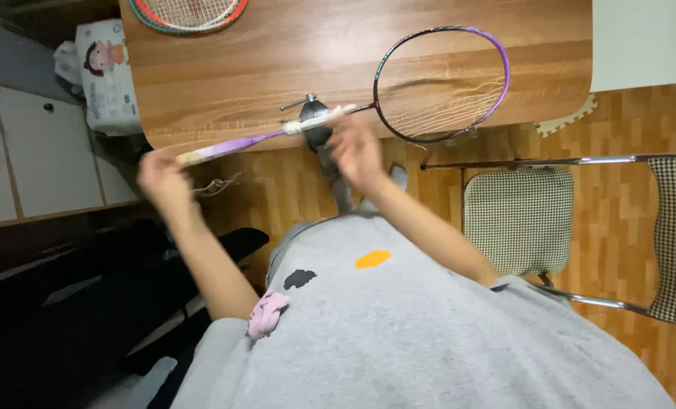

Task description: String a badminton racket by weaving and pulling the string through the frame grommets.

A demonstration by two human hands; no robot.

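Two hands on a racket at the table edge.
Left hand (161,176) is closed on the racket (429,83) handle's end; right hand (355,151) grips near the white wrap beside a clamp (314,121), the head lying on the table (277,60).

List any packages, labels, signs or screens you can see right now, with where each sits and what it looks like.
Soft pack: left of the wooden table, above the white cabinet; bulky white plastic wrap with a cartoon child figure in pink and red.
No signs or screens show.
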